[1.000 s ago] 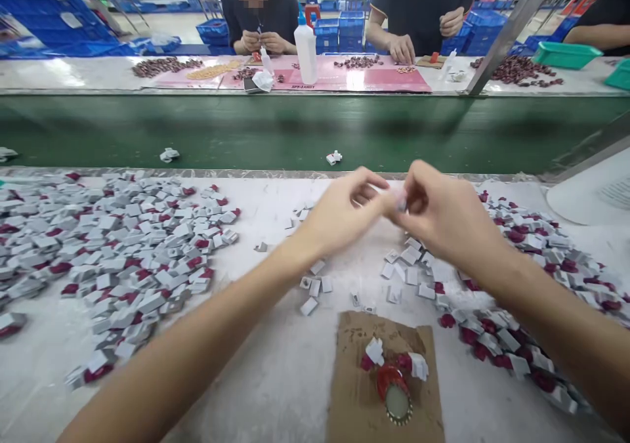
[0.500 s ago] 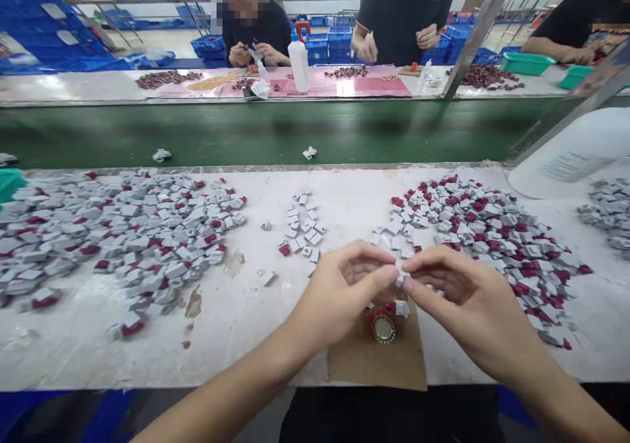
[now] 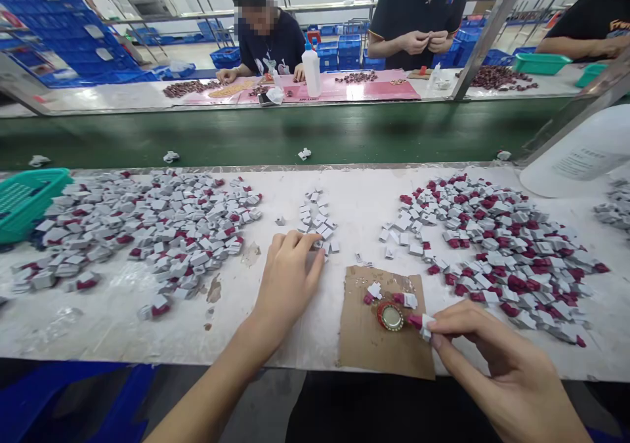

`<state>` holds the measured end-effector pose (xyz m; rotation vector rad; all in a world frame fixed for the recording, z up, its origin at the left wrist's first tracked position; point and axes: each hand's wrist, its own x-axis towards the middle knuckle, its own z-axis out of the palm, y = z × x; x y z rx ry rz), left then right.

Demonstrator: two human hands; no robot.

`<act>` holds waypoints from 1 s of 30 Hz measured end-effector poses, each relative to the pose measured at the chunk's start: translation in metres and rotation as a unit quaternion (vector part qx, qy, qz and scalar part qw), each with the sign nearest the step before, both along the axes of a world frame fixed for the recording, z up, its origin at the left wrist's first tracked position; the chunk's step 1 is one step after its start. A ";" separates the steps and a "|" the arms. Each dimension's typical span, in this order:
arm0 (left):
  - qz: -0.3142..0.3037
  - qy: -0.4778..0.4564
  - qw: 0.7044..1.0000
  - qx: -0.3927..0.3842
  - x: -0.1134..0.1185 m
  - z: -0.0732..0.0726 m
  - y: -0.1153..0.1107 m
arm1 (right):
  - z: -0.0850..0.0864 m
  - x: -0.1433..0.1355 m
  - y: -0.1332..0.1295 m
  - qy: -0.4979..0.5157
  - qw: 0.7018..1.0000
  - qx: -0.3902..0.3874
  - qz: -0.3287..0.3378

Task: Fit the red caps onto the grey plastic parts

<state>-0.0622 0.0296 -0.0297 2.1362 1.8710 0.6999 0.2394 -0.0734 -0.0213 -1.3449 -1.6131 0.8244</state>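
Note:
My right hand (image 3: 497, 358) pinches a small grey-and-maroon plastic piece (image 3: 426, 329) between thumb and forefinger. The maroon end of that piece points at a crown bottle cap (image 3: 392, 317) and sits just right of its rim. The cap lies hollow side up on a square of brown cardboard (image 3: 367, 344). Two more grey-and-maroon pieces, a tilted one (image 3: 374, 291) and one lying flat (image 3: 406, 300), rest above the cap. My left hand (image 3: 291, 269) reaches to a small cluster of grey pieces (image 3: 316, 214), with thumb and forefinger apart at its lower edge.
A wide heap of grey and maroon pieces (image 3: 147, 226) spreads on the left, another heap (image 3: 502, 239) on the right. A green basket (image 3: 34, 200) stands far left, a large white bottle (image 3: 575, 151) at right. Co-workers sit behind the green strip (image 3: 275, 131).
My hands were together over the cardboard and have parted. The left moved left to the grey cluster; the right came down and right, bringing a grey-and-maroon piece beside the cap.

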 end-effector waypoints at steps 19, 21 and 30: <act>-0.078 -0.095 0.990 -0.068 0.020 0.001 -0.068 | 0.009 -0.024 0.004 0.008 0.999 -0.008 0.040; -0.078 -0.098 0.989 -0.074 0.017 0.001 -0.067 | 0.009 -0.024 0.006 0.000 0.999 -0.007 0.043; -0.041 -0.300 0.926 -0.224 0.021 0.022 -0.050 | 0.009 -0.016 0.007 0.108 0.991 -0.073 -0.023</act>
